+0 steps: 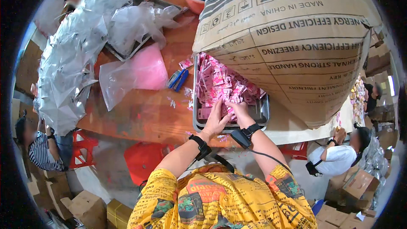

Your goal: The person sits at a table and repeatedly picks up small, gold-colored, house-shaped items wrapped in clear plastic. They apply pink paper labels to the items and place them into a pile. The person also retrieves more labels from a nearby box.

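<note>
A dark metal tray [196, 114] stands at the table's front edge, heaped with small pink-and-white printed packets [218, 80]. Both of my hands reach into its near side. My left hand [216, 122] lies against the heap with its fingers stretched out. To its right, my right hand [240, 113] bends its fingers toward the left one, and some pink shows between its thumb and fingers. The fingertips of both are partly hidden among the packets. A blue stapler [178, 79] rests on the table left of the tray, with pink and white scraps beside it.
A huge cardboard box [288, 51] leans over the tray's right side. Leftward lie a pink bag [149, 71], clear plastic bags [118, 85] and a long silvery heap of plastic [70, 68]. Red stools [146, 161] stand below the table. People sit on both sides.
</note>
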`<state>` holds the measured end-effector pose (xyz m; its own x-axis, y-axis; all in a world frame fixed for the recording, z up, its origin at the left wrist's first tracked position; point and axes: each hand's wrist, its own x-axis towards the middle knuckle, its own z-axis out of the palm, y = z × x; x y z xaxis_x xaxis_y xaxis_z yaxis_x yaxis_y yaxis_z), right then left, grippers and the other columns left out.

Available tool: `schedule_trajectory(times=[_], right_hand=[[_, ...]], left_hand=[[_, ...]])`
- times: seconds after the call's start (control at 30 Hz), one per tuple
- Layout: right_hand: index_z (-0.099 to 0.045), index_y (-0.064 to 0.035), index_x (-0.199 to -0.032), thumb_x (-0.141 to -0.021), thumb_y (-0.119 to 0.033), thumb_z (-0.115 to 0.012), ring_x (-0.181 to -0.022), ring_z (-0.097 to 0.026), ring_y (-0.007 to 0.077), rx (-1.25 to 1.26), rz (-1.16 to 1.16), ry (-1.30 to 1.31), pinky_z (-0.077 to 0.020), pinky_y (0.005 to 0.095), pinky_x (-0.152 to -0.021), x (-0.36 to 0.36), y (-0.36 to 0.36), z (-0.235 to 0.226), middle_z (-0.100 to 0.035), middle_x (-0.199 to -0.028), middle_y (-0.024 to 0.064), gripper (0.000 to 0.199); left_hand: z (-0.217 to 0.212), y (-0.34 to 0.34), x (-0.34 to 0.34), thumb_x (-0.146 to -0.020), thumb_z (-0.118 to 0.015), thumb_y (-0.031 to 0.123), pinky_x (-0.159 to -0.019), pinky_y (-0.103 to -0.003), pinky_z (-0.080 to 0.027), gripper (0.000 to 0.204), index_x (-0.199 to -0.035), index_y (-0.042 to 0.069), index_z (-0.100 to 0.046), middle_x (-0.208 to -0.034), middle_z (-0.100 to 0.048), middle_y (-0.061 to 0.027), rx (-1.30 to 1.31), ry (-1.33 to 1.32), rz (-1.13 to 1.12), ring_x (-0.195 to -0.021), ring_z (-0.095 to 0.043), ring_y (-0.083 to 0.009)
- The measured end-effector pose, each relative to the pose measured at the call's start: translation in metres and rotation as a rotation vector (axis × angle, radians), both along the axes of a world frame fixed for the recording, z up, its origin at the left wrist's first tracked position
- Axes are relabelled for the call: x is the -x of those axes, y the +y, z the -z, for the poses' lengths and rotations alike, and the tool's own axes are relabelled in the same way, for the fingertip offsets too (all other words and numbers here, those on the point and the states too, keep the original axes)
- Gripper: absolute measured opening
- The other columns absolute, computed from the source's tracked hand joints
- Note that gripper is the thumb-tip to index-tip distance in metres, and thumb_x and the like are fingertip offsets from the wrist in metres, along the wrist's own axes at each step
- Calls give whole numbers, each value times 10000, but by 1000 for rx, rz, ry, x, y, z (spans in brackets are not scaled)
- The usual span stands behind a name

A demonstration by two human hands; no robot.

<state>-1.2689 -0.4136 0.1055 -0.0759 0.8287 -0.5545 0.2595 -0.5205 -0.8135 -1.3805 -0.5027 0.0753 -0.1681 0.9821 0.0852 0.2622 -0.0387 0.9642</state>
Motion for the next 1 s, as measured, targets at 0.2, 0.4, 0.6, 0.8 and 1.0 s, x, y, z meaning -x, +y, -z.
schedule_trajectory(times=[0.2,0.4,0.6,0.8,1.0], right_hand=[[-622,57,-1011,-656,-259,-766,-909,-625,272,-65,31,-378,-479,368,-771,-5,19,63,-654,-1002,174,497],[-636,37,-995,-690,-135,-735,-846,-657,250,-37,9,8,-517,369,-764,-8,14,48,-682,-926,123,364],[-651,30,-943,-725,-47,-711,-771,-615,171,-39,7,123,-478,336,-709,-26,16,1,-666,-893,77,239],[-626,-7,-1038,-811,-92,-686,-810,-661,282,324,54,445,-565,471,-668,-46,18,-29,-659,-939,109,250],[-607,-54,-1107,-806,-131,-722,-843,-657,258,361,76,508,-559,443,-774,-51,7,-37,-648,-1031,86,331]], left_hand=[[2,4,-8,-846,-616,429,-1098,-414,-280,897,-1471,-19,-153,-1418,-338,-272,-29,-67,6,-1331,-339,-377],[-11,1,5,-868,-616,345,-1084,-398,-296,770,-1439,-21,-250,-1382,-397,-261,-66,-188,-31,-1286,-394,-365],[-27,-8,43,-835,-666,139,-965,-384,-405,526,-1290,-11,-449,-1188,-523,-190,-200,24,-275,-1116,-516,-307],[-19,-21,58,-869,-631,162,-977,-365,-404,495,-1292,-13,-446,-1213,-517,-190,-112,-132,-292,-1129,-512,-305],[-12,-20,47,-918,-565,191,-990,-362,-391,473,-1315,-24,-425,-1248,-501,-191,-67,-225,-274,-1161,-491,-287]])
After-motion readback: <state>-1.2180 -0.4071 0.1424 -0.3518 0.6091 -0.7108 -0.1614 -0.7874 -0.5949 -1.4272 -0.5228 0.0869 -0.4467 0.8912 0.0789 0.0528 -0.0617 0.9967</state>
